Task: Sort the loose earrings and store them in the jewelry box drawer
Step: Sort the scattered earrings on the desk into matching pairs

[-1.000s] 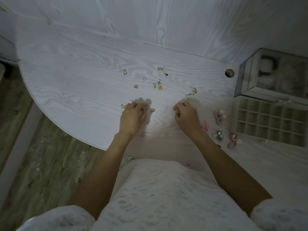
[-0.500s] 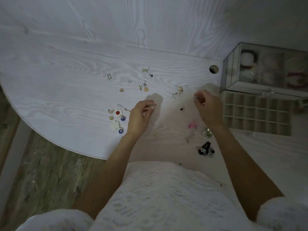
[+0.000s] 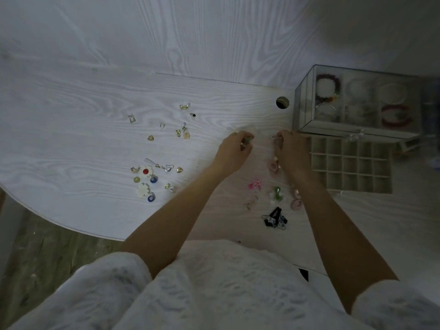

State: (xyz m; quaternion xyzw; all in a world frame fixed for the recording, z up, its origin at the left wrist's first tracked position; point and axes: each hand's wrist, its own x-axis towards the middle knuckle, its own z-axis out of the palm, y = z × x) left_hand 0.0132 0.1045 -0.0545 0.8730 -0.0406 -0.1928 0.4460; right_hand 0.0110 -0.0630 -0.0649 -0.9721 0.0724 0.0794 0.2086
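Observation:
Loose earrings lie scattered on the white table. A colourful group sits left of my arms, small gold ones farther back, and pink, green and black ones between my forearms. My left hand pinches a small earring in its curled fingers. My right hand pinches another small earring just left of the pulled-out drawer, a tray of several square compartments. The glass jewelry box stands behind the drawer.
A round cable hole is in the table next to the box. Bracelets show inside the glass box. The table's curved edge runs along the left, with wooden floor below it. My white clothing fills the bottom of the view.
Both hands have moved right and away from me, each pinching a small earring; the right hand now sits beside the drawer. The view has shifted, bringing more earrings into sight on the left.

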